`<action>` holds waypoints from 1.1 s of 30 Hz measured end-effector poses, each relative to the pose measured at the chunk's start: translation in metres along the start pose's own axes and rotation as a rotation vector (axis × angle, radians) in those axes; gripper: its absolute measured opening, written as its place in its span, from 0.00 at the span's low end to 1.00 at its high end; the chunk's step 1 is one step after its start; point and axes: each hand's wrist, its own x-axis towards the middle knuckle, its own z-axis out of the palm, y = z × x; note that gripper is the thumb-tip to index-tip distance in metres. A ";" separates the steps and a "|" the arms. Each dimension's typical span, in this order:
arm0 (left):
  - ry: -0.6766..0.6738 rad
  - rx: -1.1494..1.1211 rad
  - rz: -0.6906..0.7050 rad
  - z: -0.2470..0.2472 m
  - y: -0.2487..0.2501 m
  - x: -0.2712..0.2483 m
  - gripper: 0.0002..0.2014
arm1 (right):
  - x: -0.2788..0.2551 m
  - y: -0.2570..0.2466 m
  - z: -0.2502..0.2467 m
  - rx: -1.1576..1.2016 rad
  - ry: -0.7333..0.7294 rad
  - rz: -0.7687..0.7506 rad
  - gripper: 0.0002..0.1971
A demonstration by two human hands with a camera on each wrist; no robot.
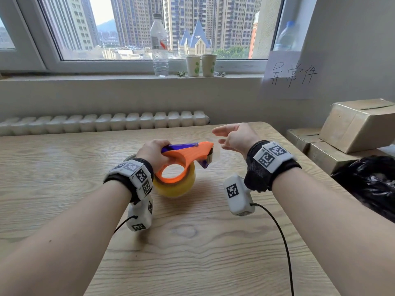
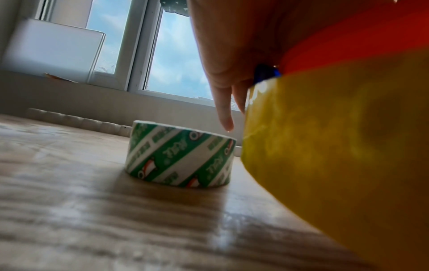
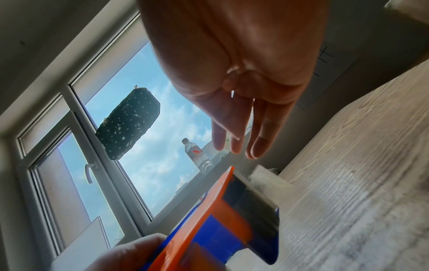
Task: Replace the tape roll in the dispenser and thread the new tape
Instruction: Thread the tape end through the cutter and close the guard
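My left hand (image 1: pixel 152 153) grips the handle of an orange and blue tape dispenser (image 1: pixel 188 151) just above the wooden table (image 1: pixel 192 253). A yellowish tape roll (image 1: pixel 177 186) sits on its hub; up close it fills the left wrist view's right side (image 2: pixel 336 146). My right hand (image 1: pixel 233 137) hovers beyond the dispenser's cutter end, fingers (image 3: pixel 255 139) straight and spread, holding nothing I can make out. The serrated blade (image 3: pixel 257 187) lies just below those fingers. A green and white empty tape core (image 2: pixel 181 155) stands on the table behind my left hand.
Stacked cardboard boxes (image 1: pixel 359 124) and a black bag (image 1: pixel 367 184) crowd the table's right edge. A water bottle (image 1: pixel 159 45) and two paper cups (image 1: pixel 201 65) stand on the windowsill, above a radiator (image 1: pixel 106 122) behind the table.
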 end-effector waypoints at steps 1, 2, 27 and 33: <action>-0.006 0.003 -0.004 0.001 0.000 0.001 0.15 | 0.000 0.001 0.000 0.000 0.001 0.003 0.26; -0.013 0.005 -0.007 0.002 0.000 0.003 0.15 | 0.001 0.002 0.001 0.000 0.001 0.010 0.26; -0.092 0.025 -0.042 -0.001 -0.001 0.012 0.19 | 0.015 0.026 0.003 -0.740 0.098 0.070 0.08; -0.173 0.046 0.006 -0.002 0.002 0.010 0.16 | 0.014 0.017 0.000 -0.695 0.168 -0.010 0.03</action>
